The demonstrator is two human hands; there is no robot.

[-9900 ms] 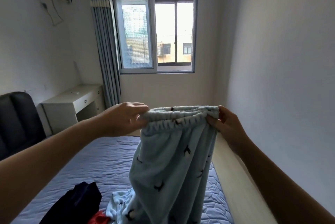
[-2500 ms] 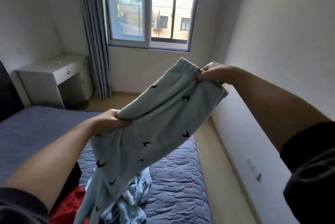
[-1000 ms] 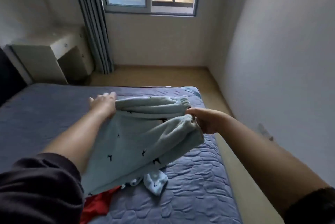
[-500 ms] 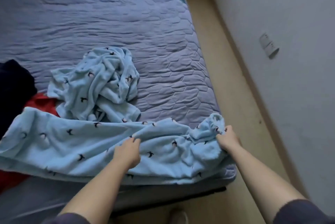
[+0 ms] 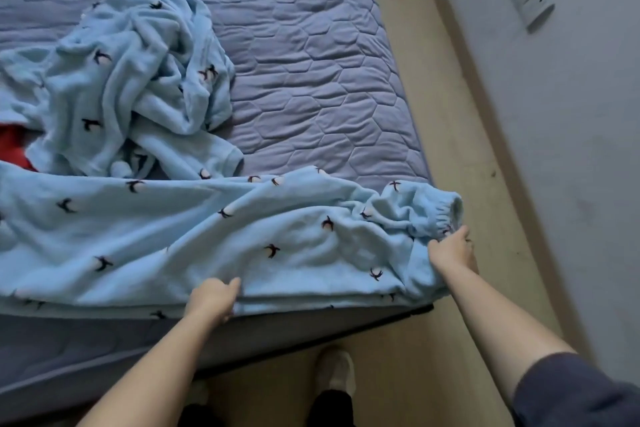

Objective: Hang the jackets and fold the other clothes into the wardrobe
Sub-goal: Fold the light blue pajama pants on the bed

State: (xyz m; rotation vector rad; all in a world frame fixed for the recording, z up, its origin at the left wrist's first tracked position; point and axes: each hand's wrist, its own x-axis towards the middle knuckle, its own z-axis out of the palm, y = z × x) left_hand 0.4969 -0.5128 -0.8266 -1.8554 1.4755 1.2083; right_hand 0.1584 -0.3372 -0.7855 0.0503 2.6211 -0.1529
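Fingers [image 5: 231, 285] of the left hand [image 5: 212, 298] pinch the near side of the soft, light fleece trousers [image 5: 207, 236] lying along the bed's [image 5: 311, 46] near edge, while the right hand [image 5: 452, 250] clamps their elastic waistband [image 5: 440, 215], probably the surest hold.

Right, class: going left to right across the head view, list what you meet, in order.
Red garment → crumpled light-blue fleece garment → left hand → right hand → wall socket. The spread light-blue trousers, gripped by both hands, span too widely to place.
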